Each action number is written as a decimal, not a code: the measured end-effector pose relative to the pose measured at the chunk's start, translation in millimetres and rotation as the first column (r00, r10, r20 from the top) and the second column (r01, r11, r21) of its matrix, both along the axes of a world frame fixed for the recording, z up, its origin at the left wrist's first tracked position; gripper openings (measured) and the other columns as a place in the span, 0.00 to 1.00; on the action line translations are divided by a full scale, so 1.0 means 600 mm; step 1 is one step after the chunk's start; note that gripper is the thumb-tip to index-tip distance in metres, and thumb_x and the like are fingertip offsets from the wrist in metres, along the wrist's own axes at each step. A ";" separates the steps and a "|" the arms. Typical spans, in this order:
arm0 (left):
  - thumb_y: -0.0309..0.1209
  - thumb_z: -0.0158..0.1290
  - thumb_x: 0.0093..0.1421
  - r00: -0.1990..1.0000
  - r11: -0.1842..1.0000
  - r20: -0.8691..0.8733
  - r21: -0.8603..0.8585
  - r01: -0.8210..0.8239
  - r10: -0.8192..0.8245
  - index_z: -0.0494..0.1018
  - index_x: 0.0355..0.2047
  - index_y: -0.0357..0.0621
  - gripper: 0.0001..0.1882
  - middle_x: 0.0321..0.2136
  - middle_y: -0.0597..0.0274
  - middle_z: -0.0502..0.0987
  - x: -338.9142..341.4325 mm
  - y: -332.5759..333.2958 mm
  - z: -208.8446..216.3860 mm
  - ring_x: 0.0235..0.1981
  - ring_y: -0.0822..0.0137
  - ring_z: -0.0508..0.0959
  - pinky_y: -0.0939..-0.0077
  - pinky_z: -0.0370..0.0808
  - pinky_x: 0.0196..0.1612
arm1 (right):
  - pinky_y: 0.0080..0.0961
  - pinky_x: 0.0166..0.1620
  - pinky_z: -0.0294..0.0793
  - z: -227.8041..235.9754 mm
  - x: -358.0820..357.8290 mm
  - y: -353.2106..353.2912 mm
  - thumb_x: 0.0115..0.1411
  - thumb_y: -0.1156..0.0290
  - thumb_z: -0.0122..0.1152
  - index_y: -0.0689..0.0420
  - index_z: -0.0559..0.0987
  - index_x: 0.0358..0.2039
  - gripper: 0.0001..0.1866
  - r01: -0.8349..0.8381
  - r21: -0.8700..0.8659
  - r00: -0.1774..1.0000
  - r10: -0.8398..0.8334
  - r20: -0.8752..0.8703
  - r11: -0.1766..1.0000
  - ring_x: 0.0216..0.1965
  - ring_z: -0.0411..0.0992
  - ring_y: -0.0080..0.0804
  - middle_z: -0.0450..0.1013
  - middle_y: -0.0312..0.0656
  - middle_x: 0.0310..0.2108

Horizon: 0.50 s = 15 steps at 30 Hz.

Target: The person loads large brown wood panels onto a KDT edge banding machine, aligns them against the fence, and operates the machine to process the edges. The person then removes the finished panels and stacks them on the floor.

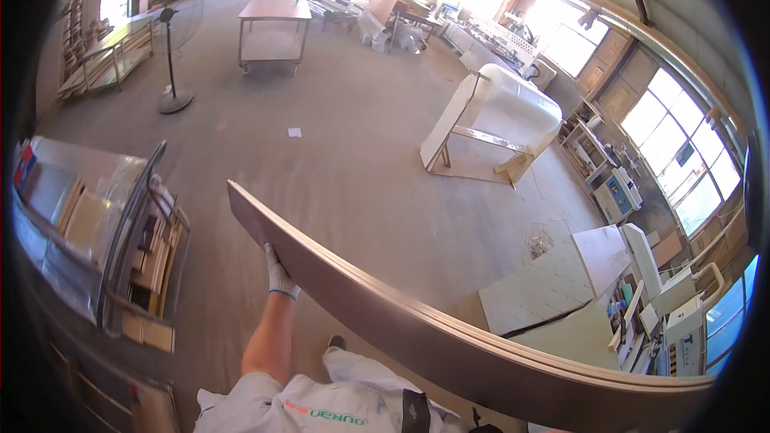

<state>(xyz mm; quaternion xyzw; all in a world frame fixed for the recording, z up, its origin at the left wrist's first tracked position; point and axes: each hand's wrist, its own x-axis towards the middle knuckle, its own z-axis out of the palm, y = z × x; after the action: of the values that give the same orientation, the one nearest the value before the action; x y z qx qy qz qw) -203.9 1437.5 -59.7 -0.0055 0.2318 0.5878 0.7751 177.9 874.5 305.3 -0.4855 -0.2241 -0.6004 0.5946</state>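
Note:
A stack of long, narrow boards point(417, 333) stretches across in front of my body, from the middle of the view to the lower right. Its broad face is dark brown, and the layered upper edges are pale. My left hand point(279, 277), in a white knitted glove with a blue cuff, is closed on the stack near its far left end. The thumb side shows against the brown face, while the other fingers are hidden by the boards. My right hand is not in view; the near end of the stack covers the lower right.
A metal rack point(132, 232) with wood pieces stands at left. Ahead are a standing fan point(168, 56), a wheeled table point(274, 10) and a wooden frame holding a roll of clear film point(513, 100). Pale panels point(537, 285) and a machine point(682, 321) are at right.

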 end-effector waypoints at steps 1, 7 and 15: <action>0.71 0.51 0.69 0.999 0.999 0.049 0.044 -0.012 0.010 0.62 0.77 0.52 0.48 0.70 0.58 0.73 -0.004 0.067 -0.025 0.68 0.50 0.73 0.47 0.72 0.71 | 0.55 0.67 0.77 0.005 0.030 0.078 0.72 0.45 0.63 0.64 0.65 0.73 0.42 -0.033 0.005 0.999 0.033 -0.001 0.999 0.67 0.71 0.55 0.64 0.59 0.71; 0.71 0.50 0.68 0.994 0.998 0.109 -0.062 0.000 0.007 0.65 0.76 0.55 0.46 0.72 0.57 0.71 0.057 0.385 -0.003 0.70 0.47 0.71 0.42 0.69 0.72 | 0.55 0.66 0.77 0.051 0.154 0.449 0.72 0.45 0.63 0.63 0.65 0.73 0.42 -0.131 -0.020 0.991 0.131 -0.003 0.991 0.67 0.71 0.55 0.64 0.59 0.71; 0.80 0.48 0.63 0.972 0.971 0.091 -0.120 -0.205 0.216 0.62 0.78 0.54 0.56 0.73 0.58 0.71 0.039 0.846 -0.179 0.69 0.45 0.72 0.43 0.72 0.71 | 0.55 0.66 0.77 0.008 0.316 1.048 0.72 0.45 0.63 0.63 0.66 0.73 0.41 -0.368 -0.052 0.929 0.366 -0.048 0.928 0.67 0.71 0.56 0.65 0.59 0.71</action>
<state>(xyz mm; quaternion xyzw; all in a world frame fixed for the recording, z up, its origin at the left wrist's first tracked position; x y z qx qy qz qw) -180.8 1945.2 -167.3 -0.1034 0.2214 0.6521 0.7177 367.5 1503.1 310.2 -0.4637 -0.3176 -0.4626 0.6856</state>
